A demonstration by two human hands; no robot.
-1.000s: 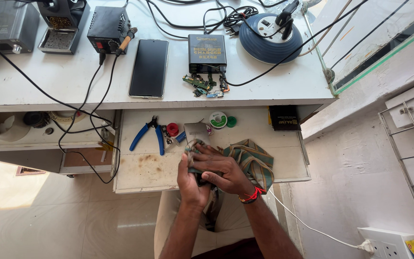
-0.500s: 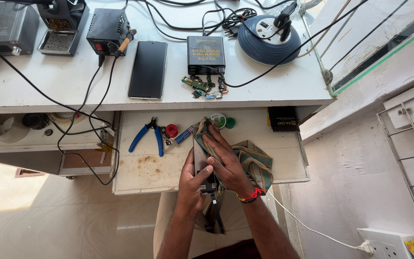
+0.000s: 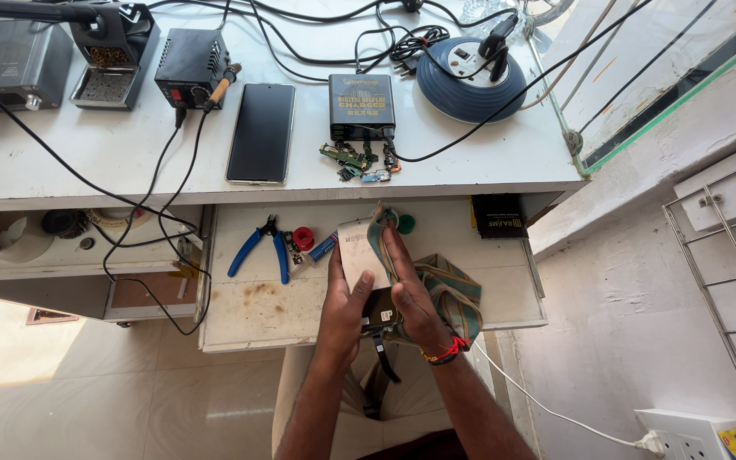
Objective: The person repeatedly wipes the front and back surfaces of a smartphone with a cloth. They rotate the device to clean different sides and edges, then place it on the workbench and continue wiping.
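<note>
Over the pull-out shelf's front edge, the left hand [image 3: 344, 300] grips a flat pale panel [image 3: 359, 249] from its left side. The right hand [image 3: 409, 294] presses a striped cloth [image 3: 445, 290] flat against it – best wiped with light, even strokes, panel braced firmly.

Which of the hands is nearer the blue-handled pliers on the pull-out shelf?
Left. The left hand is just right of the blue-handled pliers, apart from them. The right hand lies farther right, beyond the flat panel both hands hold.
</note>
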